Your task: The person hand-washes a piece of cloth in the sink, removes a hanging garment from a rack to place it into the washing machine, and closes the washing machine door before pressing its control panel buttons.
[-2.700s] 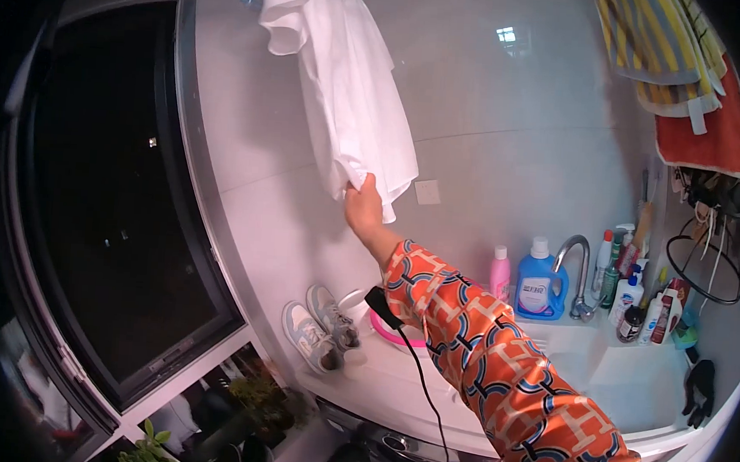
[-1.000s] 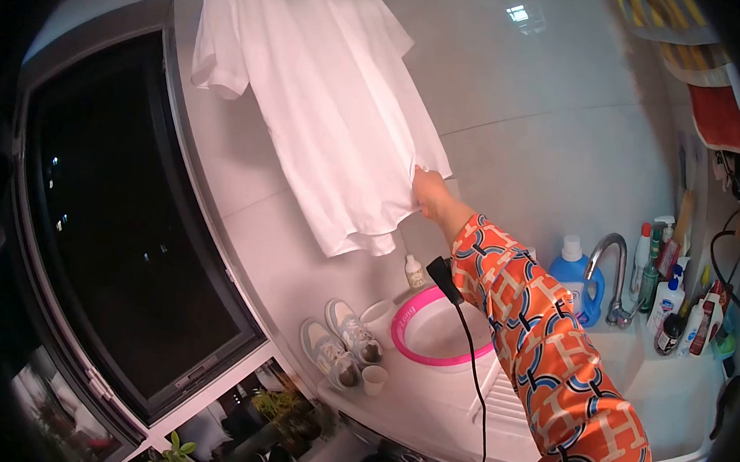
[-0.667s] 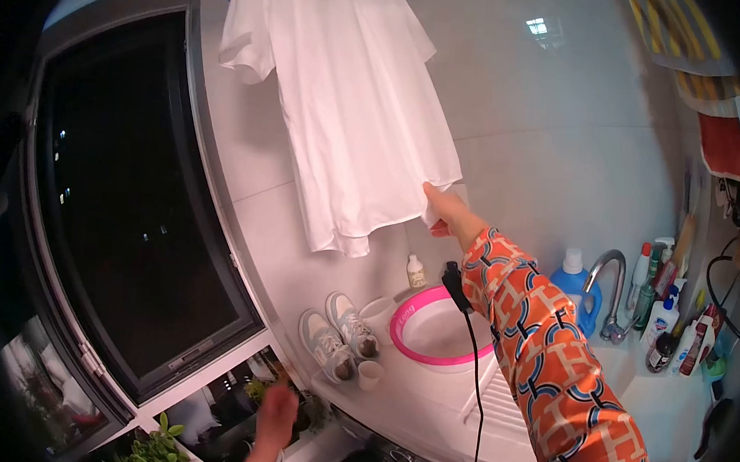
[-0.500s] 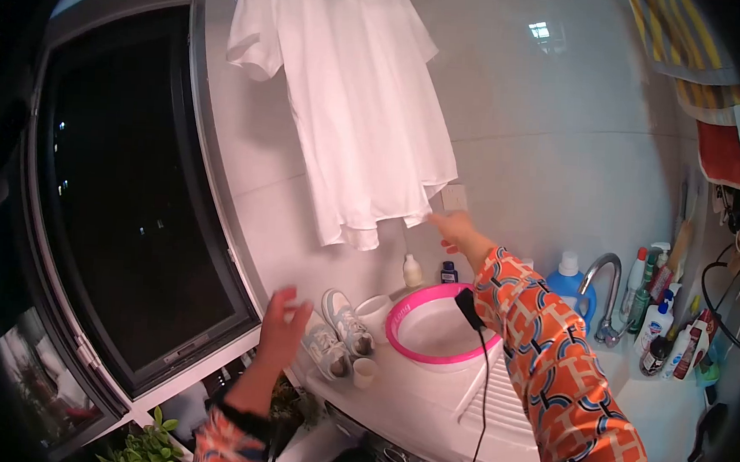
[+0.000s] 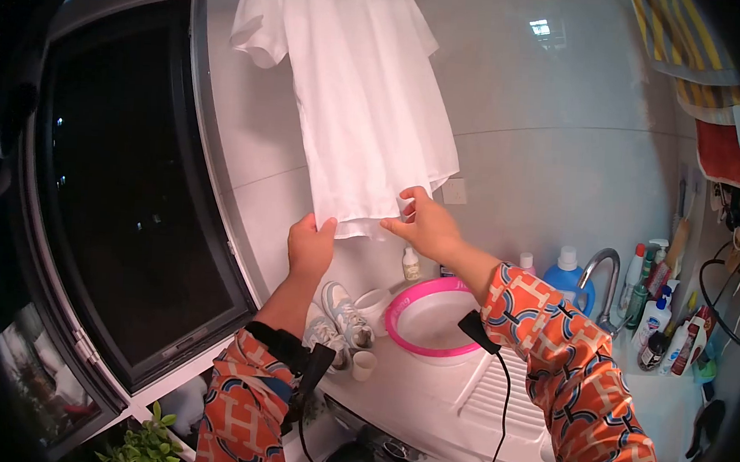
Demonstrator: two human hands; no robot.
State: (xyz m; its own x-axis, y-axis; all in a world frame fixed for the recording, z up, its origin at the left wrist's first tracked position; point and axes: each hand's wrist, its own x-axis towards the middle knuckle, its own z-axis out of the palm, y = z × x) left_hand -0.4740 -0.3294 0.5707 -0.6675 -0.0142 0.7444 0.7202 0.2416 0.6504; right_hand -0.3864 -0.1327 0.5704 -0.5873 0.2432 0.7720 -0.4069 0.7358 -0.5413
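Note:
A white short-sleeved shirt point(image 5: 356, 112) hangs against the tiled wall, its hem at the height of my hands. At the hem's left corner, my left hand point(image 5: 310, 248) is closed, pinching the cloth between thumb and fingers. My right hand point(image 5: 425, 226) is at the hem's right part, thumb and forefinger spread apart and curved beside the fabric. Whether those fingertips touch the cloth is hard to make out. Below the hands sits a pink-rimmed white basin point(image 5: 394, 317) on the washstand.
Left of the basin are sneakers point(image 5: 348, 314) and a small cup point(image 5: 363, 366). A small bottle point(image 5: 410, 263) stands behind it. Right are a blue detergent jug point(image 5: 566, 281), a faucet point(image 5: 608, 288) and several bottles by the sink point(image 5: 647, 409). A dark window point(image 5: 127, 191) fills the left.
My left hand has risen to the shirt and taken hold of its hem. My right hand has moved left and slightly down along the hem, its fingers now spread.

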